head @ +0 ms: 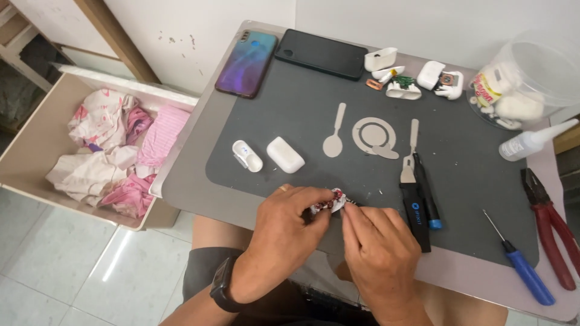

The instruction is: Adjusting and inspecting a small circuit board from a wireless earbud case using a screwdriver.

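Left hand: the left hand (290, 220) sits at lower centre of the frame, fingers curled and pinching a small white part (330, 201) with red and dark bits showing inside; a black watch is on its wrist.
Right hand: the right hand (377, 250) is just right of it, fingertips drawn together against the same part from the right side.
Held part: it sits between both hands, just above the near edge of the dark grey mat (290, 121); what it is exactly cannot be told.
Just beyond the hands: a white earbud case (285, 154) and an opened white shell (247, 156) lie left of centre on the mat.
Right of the hands: a black-handled blade tool (415, 199) beside a dark driver with a blue tip (429, 199).
Lower right: a blue-handled screwdriver (522, 262) and red-handled pliers (553, 226).
Top of frame: a blue-purple phone (246, 63), a black phone (321, 53), and loose white case pieces (417, 78).
Upper right: a clear tub (531, 75) and a white squeeze bottle (534, 139).
Left side: an open drawer of pink and white clothes (115, 151).
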